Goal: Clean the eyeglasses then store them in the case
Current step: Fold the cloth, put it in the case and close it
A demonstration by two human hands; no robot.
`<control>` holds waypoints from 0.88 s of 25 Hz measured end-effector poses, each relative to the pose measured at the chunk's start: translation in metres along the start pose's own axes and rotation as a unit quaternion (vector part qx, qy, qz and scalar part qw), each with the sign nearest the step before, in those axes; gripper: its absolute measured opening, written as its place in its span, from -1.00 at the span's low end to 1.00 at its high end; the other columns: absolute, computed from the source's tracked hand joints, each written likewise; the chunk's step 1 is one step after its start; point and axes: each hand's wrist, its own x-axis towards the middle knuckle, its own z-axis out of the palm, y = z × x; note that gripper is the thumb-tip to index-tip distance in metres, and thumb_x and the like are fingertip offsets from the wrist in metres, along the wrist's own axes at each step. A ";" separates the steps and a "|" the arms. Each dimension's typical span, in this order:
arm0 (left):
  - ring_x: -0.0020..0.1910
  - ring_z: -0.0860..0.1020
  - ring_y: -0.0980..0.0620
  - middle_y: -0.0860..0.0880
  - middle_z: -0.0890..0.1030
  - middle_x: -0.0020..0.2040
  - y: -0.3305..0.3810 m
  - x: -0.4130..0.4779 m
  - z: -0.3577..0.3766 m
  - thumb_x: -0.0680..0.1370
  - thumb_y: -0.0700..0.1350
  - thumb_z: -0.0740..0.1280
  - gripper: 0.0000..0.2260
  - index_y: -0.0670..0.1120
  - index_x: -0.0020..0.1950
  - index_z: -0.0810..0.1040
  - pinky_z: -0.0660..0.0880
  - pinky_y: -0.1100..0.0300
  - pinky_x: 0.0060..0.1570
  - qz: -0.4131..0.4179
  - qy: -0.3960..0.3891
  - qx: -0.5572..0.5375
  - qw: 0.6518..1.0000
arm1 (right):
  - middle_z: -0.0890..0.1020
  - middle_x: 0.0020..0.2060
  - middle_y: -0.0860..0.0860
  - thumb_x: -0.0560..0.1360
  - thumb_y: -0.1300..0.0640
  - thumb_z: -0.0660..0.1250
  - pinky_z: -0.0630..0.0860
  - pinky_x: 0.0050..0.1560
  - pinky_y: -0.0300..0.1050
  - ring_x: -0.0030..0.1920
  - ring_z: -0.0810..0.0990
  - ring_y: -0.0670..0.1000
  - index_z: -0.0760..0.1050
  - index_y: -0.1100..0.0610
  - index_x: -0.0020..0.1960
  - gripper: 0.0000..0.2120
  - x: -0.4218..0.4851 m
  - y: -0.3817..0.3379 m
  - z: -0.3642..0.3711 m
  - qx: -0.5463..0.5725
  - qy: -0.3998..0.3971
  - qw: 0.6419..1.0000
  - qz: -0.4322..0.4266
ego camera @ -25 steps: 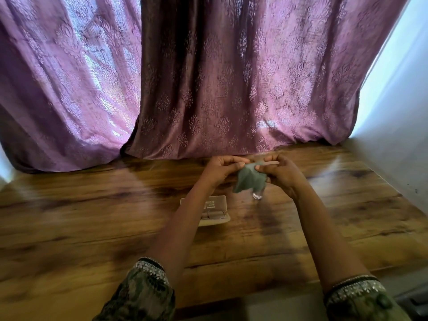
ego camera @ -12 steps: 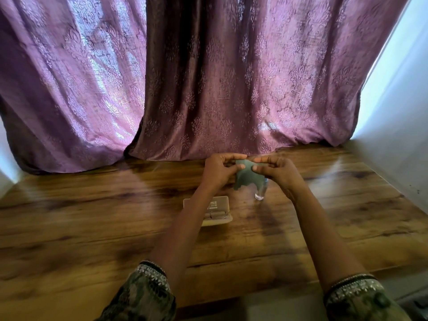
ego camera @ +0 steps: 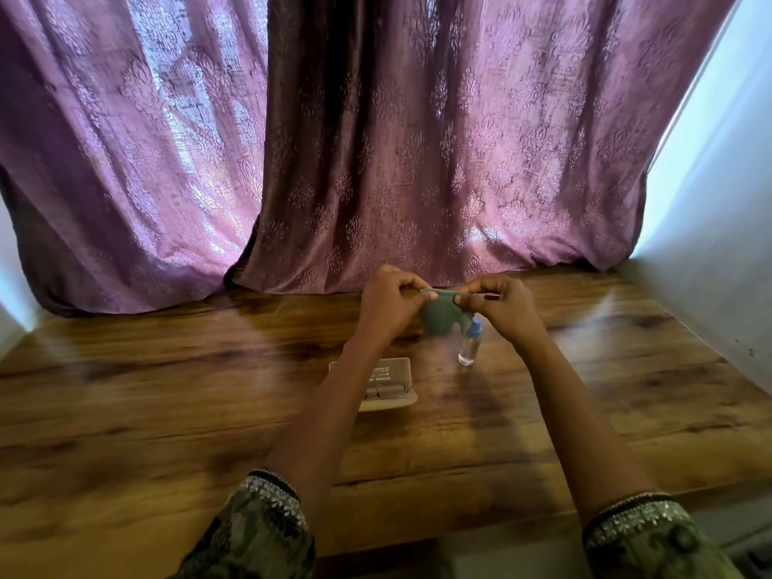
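A grey-green cleaning cloth [ego camera: 440, 317] hangs between my two hands, above the far middle of the wooden table [ego camera: 167, 390]. My left hand [ego camera: 390, 305] pinches its left top corner and my right hand [ego camera: 501, 305] pinches the right one, so the top edge is pulled straight. Below my left forearm lies an open beige glasses case [ego camera: 390, 384], lid up, with something pale inside. I cannot tell whether that is the eyeglasses. A small clear spray bottle [ego camera: 470, 344] with a blue cap stands right of the case, partly behind the cloth.
Purple patterned curtains [ego camera: 376, 160] hang along the table's far edge, just behind my hands. A white wall [ego camera: 710, 244] bounds the table on the right. The near table edge runs just under my sleeves.
The cloth was bunched in my right hand a second ago. Now both hands have spread it out flat between them, and the spray bottle shows more below it.
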 end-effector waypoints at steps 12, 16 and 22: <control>0.02 0.53 0.01 -0.10 0.64 0.01 0.001 -0.004 0.013 0.55 -0.12 0.27 -0.81 -0.14 0.06 0.62 0.47 0.07 0.08 -0.083 -0.041 -0.171 0.981 | 0.55 -0.28 0.06 0.43 0.22 0.40 0.51 -0.32 -0.27 -0.32 0.54 -0.09 0.53 0.16 -0.08 -0.91 -0.006 -0.005 0.002 0.137 -0.087 0.984 0.067; -0.02 0.56 0.08 -0.04 0.66 -0.01 0.004 -0.004 0.013 0.54 -0.14 0.27 -0.84 -0.10 0.01 0.63 0.44 0.23 0.00 0.012 -0.060 -0.095 0.994 | 0.55 -0.29 0.15 0.39 0.21 0.44 0.44 -0.25 -0.19 -0.28 0.50 0.00 0.53 0.33 0.01 -0.73 -0.007 -0.007 0.001 0.063 -0.101 0.992 0.053; -0.09 0.54 0.06 -0.01 0.59 -0.08 -0.008 -0.012 0.007 0.45 -0.06 0.39 -0.82 -0.05 0.02 0.54 0.46 0.19 -0.09 -0.193 -0.231 -0.297 0.906 | 0.61 -0.29 0.10 0.43 0.22 0.39 0.52 -0.27 -0.25 -0.30 0.54 -0.04 0.59 0.22 -0.14 -0.94 -0.009 -0.013 -0.002 0.106 -0.118 0.984 0.087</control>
